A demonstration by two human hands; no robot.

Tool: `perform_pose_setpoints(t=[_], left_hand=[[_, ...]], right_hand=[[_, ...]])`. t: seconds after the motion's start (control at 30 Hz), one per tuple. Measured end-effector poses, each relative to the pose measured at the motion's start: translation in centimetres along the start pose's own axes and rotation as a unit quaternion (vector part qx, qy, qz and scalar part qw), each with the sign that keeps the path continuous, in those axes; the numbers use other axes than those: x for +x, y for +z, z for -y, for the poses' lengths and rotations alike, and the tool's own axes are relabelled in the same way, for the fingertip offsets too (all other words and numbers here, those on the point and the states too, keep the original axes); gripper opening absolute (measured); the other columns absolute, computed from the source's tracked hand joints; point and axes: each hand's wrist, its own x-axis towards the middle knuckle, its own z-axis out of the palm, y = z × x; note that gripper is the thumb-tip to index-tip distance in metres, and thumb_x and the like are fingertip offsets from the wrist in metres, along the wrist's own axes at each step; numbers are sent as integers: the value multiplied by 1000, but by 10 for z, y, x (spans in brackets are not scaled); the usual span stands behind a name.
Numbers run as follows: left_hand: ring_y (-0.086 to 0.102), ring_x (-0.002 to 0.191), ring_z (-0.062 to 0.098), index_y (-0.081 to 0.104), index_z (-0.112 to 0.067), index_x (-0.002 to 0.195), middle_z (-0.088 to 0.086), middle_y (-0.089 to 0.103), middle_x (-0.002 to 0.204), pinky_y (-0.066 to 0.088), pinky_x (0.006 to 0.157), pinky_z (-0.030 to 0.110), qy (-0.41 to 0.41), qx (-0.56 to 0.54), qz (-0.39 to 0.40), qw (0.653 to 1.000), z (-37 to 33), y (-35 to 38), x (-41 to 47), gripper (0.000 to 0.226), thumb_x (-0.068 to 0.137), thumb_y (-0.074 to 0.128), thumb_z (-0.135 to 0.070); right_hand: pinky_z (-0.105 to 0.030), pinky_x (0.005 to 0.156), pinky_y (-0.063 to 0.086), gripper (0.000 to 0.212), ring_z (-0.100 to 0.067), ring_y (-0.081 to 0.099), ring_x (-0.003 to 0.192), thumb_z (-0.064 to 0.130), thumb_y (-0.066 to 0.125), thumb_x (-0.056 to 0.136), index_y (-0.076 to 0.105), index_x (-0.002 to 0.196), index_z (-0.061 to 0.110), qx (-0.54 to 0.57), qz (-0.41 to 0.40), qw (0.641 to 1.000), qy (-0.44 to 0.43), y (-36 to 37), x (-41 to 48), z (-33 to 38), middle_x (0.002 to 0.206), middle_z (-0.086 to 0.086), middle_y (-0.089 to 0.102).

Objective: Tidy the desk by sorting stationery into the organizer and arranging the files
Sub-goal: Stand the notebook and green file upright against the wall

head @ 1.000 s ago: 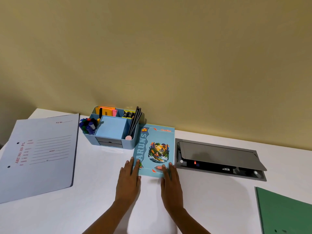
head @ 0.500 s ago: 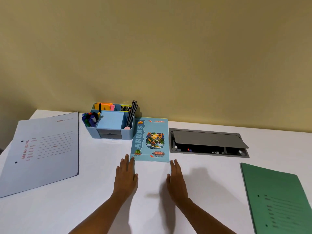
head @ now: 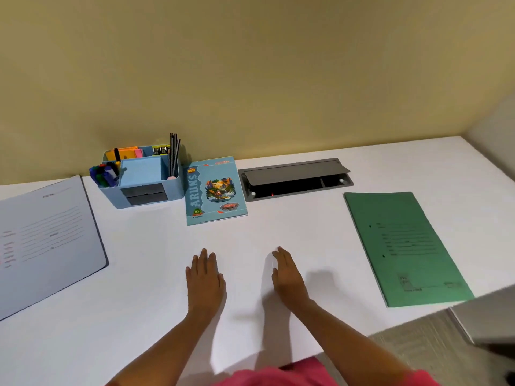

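A blue desk organizer (head: 145, 188) stands by the wall, holding markers, pencils, sticky notes and clips. Right beside it lies a blue notebook (head: 214, 190) with a picture cover. A pale blue file (head: 47, 240) lies at the left and a green file (head: 404, 246) at the right. My left hand (head: 204, 280) hovers flat over the white desk (head: 156, 274) below the notebook, fingers straight, holding nothing. My right hand (head: 288, 277) is beside it, also flat and holding nothing. Both hands are apart from the notebook.
A grey cable hatch (head: 295, 178) with its lid raised is set into the desk right of the notebook. The wall runs along the back. The desk's front right corner ends near the green file, with floor (head: 418, 344) below.
Both hands have let go of the notebook's lower edge and drawn back towards me. The view has swung right and down, so the whole green file now shows.
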Motion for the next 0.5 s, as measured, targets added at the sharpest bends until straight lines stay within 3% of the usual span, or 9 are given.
perform_pose_setpoints(t=[0.07, 0.23, 0.37, 0.5], left_hand=[[56, 114, 45, 58, 3, 120, 25, 55, 129, 49, 87, 58, 17, -14, 8, 1000, -12, 5, -3, 58, 67, 78, -7], [52, 120, 43, 55, 3, 126, 24, 51, 135, 42, 100, 54, 67, -95, 6, 993, -56, 14, -3, 48, 81, 56, -14], [40, 133, 35, 44, 2, 136, 19, 43, 143, 29, 110, 35, 88, -177, 17, 980, -109, 15, 4, 48, 91, 54, -11], [39, 132, 23, 37, -8, 141, 7, 43, 143, 22, 104, 18, 86, -257, 61, 961, -172, 25, 12, 48, 96, 49, -17]], right_hand=[[-14, 106, 24, 43, -27, 55, 121, 5, 36, 86, 55, 124, -1, 13, -38, 999, 19, -8, -12, -12, 130, -15, 55], [-9, 98, 28, 38, -24, 52, 116, -8, 47, 87, 53, 123, 2, 48, -121, 984, 121, -69, -36, -47, 122, -9, 55], [-22, 89, 36, 32, -19, 49, 111, 1, 48, 91, 50, 122, 10, 54, -160, 965, 199, -111, -40, -97, 121, -4, 51], [-36, 93, 42, 34, -26, 47, 112, 4, 53, 91, 50, 125, 5, 19, -184, 941, 283, -154, -36, -154, 125, -12, 49]])
